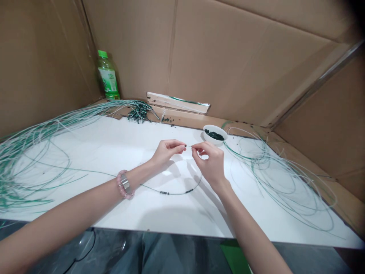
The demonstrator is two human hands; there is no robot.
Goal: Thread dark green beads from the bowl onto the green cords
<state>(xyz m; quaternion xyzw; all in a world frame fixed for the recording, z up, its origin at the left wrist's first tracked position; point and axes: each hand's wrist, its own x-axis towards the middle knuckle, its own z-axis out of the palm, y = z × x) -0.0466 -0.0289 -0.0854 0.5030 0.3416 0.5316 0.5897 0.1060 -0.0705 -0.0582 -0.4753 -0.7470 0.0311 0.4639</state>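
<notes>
My left hand [169,151], with a pink bracelet on its wrist, pinches a tiny dark bead [185,145] between thumb and forefinger. Facing it across a small gap, my right hand [210,161] is closed on the tip of a thin green wire [176,195]. That wire loops down below both hands and runs left under my left forearm. Two short groups of dark beads [164,193] sit on the loop. Just behind my right hand stands a white bowl [218,143] holding dark green beads [214,134].
Green and white wires [25,152] spread over the left of the white table [119,217], with beaded ends [138,112] at the back. Coiled wires [273,171] lie on the right. A green bottle [108,80] stands in the back corner. Cardboard walls [216,57] enclose the table.
</notes>
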